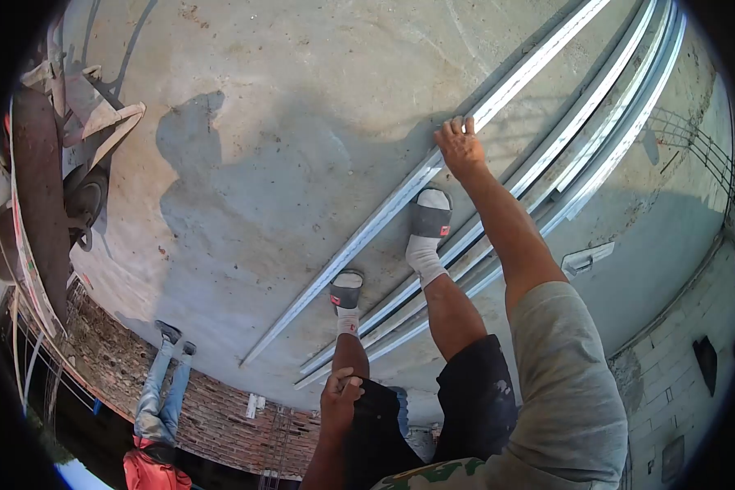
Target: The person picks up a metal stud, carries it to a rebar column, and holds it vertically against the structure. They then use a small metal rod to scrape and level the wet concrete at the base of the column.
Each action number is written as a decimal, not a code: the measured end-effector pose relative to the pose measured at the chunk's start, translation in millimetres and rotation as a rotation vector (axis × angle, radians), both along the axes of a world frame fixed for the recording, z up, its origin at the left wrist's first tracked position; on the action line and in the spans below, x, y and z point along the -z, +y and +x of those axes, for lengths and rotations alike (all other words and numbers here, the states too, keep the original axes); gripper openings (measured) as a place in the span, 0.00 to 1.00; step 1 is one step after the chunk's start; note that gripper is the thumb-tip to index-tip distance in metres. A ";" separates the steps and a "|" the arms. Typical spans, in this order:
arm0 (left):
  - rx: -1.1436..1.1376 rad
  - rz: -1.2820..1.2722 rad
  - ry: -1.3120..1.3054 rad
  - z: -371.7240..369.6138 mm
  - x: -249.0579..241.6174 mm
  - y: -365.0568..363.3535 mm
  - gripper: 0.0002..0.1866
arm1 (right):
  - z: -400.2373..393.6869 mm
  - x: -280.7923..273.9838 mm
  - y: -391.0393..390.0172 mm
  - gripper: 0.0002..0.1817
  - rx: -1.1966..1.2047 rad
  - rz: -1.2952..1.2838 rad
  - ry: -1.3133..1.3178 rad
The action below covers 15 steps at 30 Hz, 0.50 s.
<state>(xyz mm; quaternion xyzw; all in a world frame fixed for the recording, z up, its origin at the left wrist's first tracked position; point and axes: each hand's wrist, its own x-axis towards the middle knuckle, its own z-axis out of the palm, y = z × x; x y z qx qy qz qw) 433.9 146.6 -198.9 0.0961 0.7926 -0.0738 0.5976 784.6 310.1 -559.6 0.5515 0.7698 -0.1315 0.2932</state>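
Note:
My right hand (pixel 461 149) has its fingers curled over the upper part of a long galvanized metal channel (pixel 367 232), which runs slantwise across the concrete floor in front of my feet. By my left knee, my left hand (pixel 340 402) is closed with bent fingers beside the dark shorts (pixel 380 425). Whether it holds anything is hidden. More metal channels (pixel 539 167) lie roughly parallel on the right, passing under and behind my legs. My feet, in dark slides (pixel 430 219) and white socks, stand between the single channel and that bundle.
A wheelbarrow (pixel 37 196) stands at the left edge. Another person in jeans (pixel 162 392) and a red top is at lower left, near a brick wall (pixel 220 416). A small metal piece (pixel 588 258) and a rebar cage (pixel 698 147) are at right, by a block wall (pixel 678 343).

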 end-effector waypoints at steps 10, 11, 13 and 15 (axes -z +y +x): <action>-0.195 0.166 0.032 -8.9 -24.4 18.1 0.14 | 6.3 -71.8 29.5 0.09 -0.228 -0.108 0.172; -0.195 0.250 -0.036 -8.7 -20.6 4.9 0.14 | 8.9 -81.6 32.2 0.09 -0.267 -0.103 0.177; -0.178 0.335 -0.118 5.3 -25.9 -0.7 0.14 | 9.0 -106.7 44.9 0.13 -0.326 -0.131 0.178; -0.116 0.297 -0.119 22.4 -45.7 13.9 0.16 | 6.3 -137.2 57.0 0.15 -0.351 -0.153 0.221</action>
